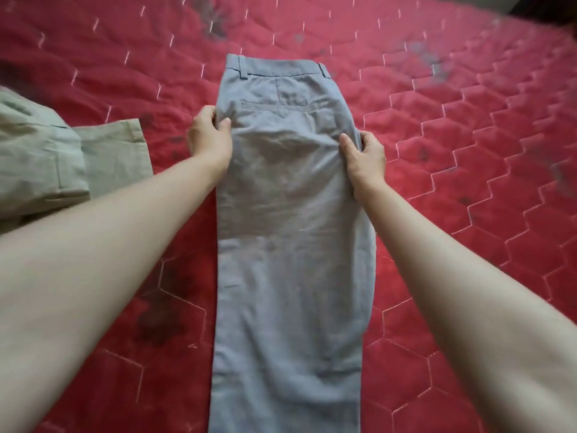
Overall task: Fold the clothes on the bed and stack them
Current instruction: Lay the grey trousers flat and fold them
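A pair of light blue-grey trousers point(290, 232) lies lengthwise down the middle of the red quilted bed point(452, 157), one leg folded over the other, waistband at the far end. My left hand point(209, 139) pinches the left edge of the trousers just below the back pocket, thumb on top. At the same height, my right hand point(365, 159) pinches the right edge, thumb on the cloth. The fabric between my hands is slightly raised and creased. The leg ends run out of view at the bottom.
A pale green folded garment point(53, 164) lies on the bed at the left edge, close to my left forearm. Red bedspread stretches to the right and beyond the waistband. A dark corner point(549, 7) shows at the top right.
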